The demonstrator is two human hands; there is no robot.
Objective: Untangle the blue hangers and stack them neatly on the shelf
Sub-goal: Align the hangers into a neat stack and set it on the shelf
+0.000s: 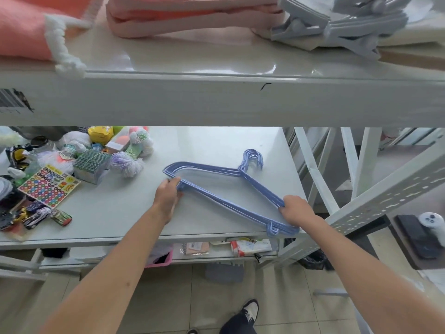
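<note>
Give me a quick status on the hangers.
Left hand and right hand grip opposite ends of the blue hangers. Stack flat on shelf, hooks aligned. Nothing blocking.

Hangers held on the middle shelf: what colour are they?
Blue, a periwinkle shade; the hangers show clearly in the head view.

The middle shelf (240, 145) lies bare behind and to the right of the stacked blue hangers (224, 189) — open passage there, though the upper shelf's front beam (216, 102) hangs low across the whole opening. To the left, a sticker sheet (48, 186), toy cars (38, 216), a box of cards (90, 166) and yarn pom-poms (126, 163) crowd the surface. A slanted perforated brace (385, 196) closes the right side just beside the right hand (296, 210); the left hand (167, 195) has bare shelf around it.
</note>
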